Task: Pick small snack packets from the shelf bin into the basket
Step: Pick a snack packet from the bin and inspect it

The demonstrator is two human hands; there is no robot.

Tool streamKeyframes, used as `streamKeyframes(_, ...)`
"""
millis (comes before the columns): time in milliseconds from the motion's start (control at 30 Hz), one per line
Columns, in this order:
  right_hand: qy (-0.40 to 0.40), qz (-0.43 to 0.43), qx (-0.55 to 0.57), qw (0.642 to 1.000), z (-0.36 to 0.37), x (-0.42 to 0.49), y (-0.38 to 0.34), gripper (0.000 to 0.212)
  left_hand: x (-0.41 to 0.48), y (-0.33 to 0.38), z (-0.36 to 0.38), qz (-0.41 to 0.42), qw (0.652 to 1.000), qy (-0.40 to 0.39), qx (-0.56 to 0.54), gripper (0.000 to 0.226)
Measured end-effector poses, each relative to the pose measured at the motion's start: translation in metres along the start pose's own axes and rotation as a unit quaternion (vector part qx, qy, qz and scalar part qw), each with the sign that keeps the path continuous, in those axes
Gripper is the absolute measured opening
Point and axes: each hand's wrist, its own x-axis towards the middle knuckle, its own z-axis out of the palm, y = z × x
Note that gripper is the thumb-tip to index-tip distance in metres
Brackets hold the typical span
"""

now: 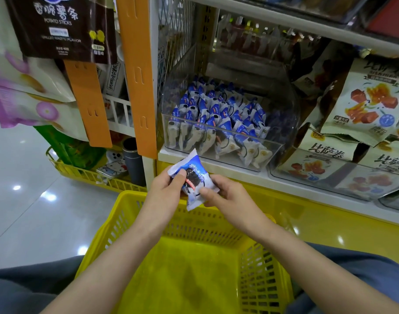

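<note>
A small blue-and-white snack packet (194,175) hangs above the far rim of the yellow basket (262,279), below the shelf edge. My left hand (169,189) grips its left side with the thumb on top. My right hand (225,196) pinches its lower right edge. Straight ahead on the shelf stands a clear plastic bin (277,123) with several more blue-and-white packets (216,118) packed in rows. The basket's floor shows nothing inside where I can see it.
Larger pale snack bags (370,103) lie in clear bins to the right. Orange hanging strips (137,75) and a dark potato-stick bag (58,28) hang at the left. A low yellow rack (85,173) sits on the glossy floor at left. My knees flank the basket.
</note>
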Motion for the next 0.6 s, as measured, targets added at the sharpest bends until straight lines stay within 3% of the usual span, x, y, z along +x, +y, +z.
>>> streamKeyframes(200, 0.02, 0.0, 0.064, 0.998, -0.003, -0.002, -0.004, 0.02, 0.002, 0.008, -0.002, -0.075, 0.994, 0.006, -0.075, 0.03)
streamKeyframes(367, 0.062, -0.077, -0.073, 0.992, 0.001, -0.01, -0.008, 0.025, 0.0, 0.011, -0.003, -0.084, 0.987, 0.012, -0.137, 0.026)
streamKeyframes(467, 0.091, -0.074, -0.051, 0.992, -0.001, -0.008, -0.012, 0.022, 0.0, 0.015, -0.002, -0.081, 0.986, -0.037, -0.143, 0.033)
streamKeyframes(600, 0.066, -0.09, -0.068, 0.991, -0.01, -0.006, -0.024, 0.017, -0.004, 0.019, 0.001, -0.056, 0.991, -0.062, -0.103, 0.017)
